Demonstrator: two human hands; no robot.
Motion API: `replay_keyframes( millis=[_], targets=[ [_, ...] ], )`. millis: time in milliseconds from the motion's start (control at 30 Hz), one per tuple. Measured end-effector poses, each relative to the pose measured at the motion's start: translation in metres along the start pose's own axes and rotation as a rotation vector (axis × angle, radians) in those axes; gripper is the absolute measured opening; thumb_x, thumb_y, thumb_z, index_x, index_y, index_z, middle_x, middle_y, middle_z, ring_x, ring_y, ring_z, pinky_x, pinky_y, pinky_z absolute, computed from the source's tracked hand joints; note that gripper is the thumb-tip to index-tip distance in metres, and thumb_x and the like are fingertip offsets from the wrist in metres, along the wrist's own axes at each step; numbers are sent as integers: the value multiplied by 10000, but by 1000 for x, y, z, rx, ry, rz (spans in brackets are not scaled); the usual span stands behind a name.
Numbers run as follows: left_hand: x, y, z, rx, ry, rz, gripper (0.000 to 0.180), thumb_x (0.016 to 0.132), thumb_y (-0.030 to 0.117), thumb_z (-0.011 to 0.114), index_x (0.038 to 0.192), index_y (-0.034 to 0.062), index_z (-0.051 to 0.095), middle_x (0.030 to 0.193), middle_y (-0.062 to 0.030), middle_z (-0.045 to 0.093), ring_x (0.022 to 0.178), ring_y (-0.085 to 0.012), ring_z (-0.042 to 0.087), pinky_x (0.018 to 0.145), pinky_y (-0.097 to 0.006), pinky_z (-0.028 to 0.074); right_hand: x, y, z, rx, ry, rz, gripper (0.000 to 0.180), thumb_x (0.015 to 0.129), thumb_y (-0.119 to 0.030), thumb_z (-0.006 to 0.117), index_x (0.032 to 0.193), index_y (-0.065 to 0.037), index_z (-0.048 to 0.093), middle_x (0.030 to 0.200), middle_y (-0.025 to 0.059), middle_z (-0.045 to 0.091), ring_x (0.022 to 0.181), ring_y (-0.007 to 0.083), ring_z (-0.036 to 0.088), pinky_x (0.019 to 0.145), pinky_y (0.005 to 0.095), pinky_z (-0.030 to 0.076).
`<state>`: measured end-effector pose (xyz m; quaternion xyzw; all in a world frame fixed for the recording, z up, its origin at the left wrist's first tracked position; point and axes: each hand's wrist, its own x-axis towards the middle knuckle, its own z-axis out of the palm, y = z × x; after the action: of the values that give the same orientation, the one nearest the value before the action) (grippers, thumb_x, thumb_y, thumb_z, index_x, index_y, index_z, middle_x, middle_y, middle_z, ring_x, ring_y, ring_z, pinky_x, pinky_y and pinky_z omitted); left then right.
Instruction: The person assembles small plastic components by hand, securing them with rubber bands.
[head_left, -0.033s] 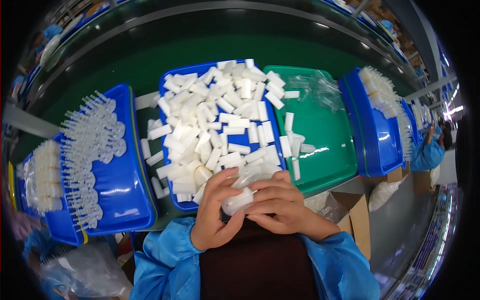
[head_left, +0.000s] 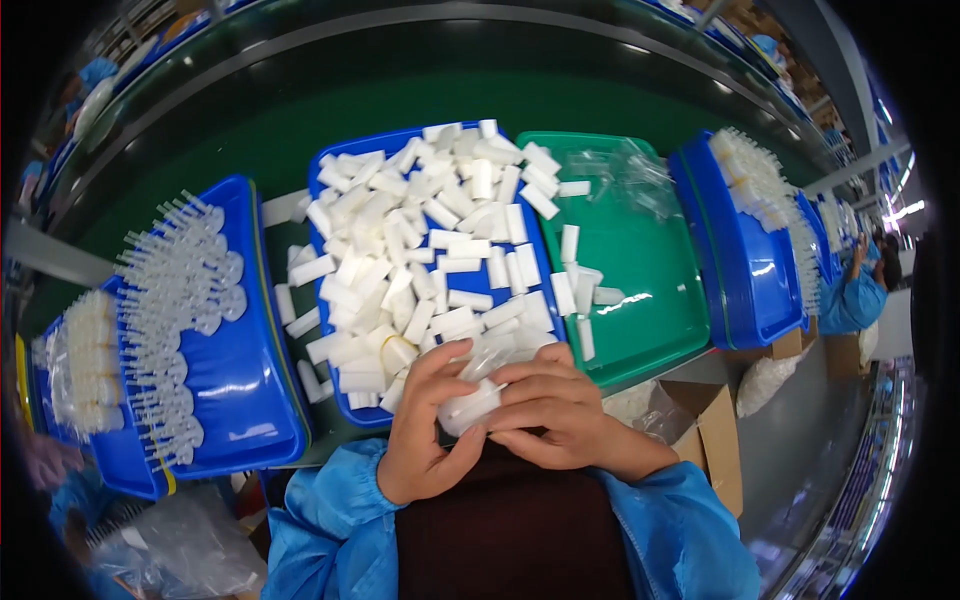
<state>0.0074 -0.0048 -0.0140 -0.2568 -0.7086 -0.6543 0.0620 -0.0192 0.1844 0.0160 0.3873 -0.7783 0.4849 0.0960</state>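
Just nearer than the near edge of the middle blue tray (head_left: 468, 281), a small whitish piece (head_left: 468, 408) sits between the person's two hands. It looks smooth, rounded and slightly translucent, with a clear, glossy part showing at its far side; fingers hide much of its outline. The left hand (head_left: 428, 425) grips it from the left, thumb near and fingers curled over; the right hand (head_left: 548, 412) closes on it from the right with bent fingers. Beyond, matte white blocks (head_left: 385, 250) lie heaped in the tray. To the right, a green tray (head_left: 655, 285) carries a few more blocks and clear plastic pieces (head_left: 635, 170) at its far end.
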Motion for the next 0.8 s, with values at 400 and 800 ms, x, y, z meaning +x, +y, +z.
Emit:
replay_keyframes(
  millis=[400,800],
  targets=[
    [6,6,2,-64,-64,-279,301,774,-20,608,1032,33,462,1376,-206,340,1183,-308,453,984,-395,370,2,35,-44,-142,-22,-25,180,749,-78,707,924,-93,669,976,63,659,904,223,629,730,347,455],
    [0,13,1,-86,-15,-247,302,776,-33,602,1039,44,474,1378,-181,338,1115,-264,486,944,-359,391,36,167,-128,-1096,-173,155,189,698,-48,637,885,-73,644,956,96,587,948,282,565,789,402,467]
  ],
)
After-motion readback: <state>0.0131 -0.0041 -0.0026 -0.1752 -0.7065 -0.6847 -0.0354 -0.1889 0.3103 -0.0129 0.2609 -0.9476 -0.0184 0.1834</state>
